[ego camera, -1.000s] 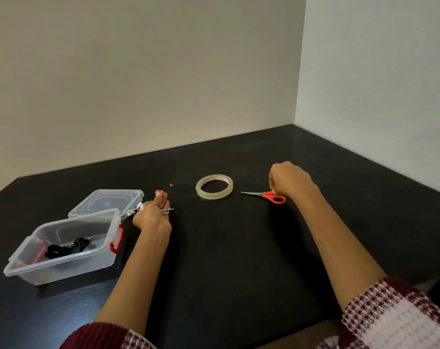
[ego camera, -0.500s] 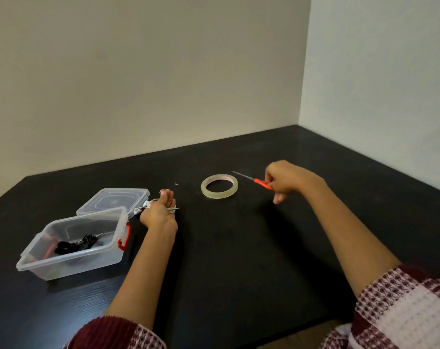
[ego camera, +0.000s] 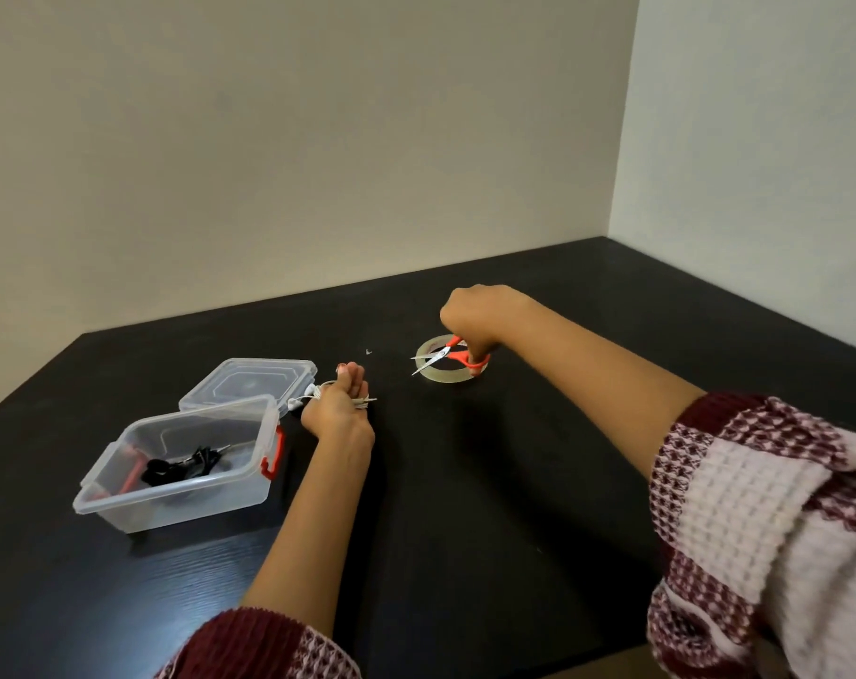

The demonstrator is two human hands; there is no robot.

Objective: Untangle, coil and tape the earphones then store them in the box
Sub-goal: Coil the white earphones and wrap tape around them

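Nearest: patterned sleeves (ego camera: 759, 531) on both forearms, over a black table (ego camera: 465, 521). Left of the L forearm sits a clear box (ego camera: 210, 504), open, w/ black earphones (ego camera: 181, 468) on its bottom & a red latch (ego camera: 274, 455) on the near end. L hand (ego camera: 338, 411) is just right of the box, low on the table, fingers curled round a coil of white earphones (ego camera: 314, 392); buds poke out on the box side. The lid (ego camera: 249, 384) lies flat behind the box, right by the coil; touching or not, can't tell. Further out, well apart from L hand, the tape (ego camera: 445, 378) lies flat. R hand (ego camera: 475, 321) hangs over it, fingers curled through the handles of red scissors (ego camera: 453, 356). The blades look a bit parted, tips pointing left. Hand & scissors hide part of the roll. Tiny white speck (ego camera: 368, 351) btwn lid & tape. Plain walls (ego camera: 318, 139) behind.
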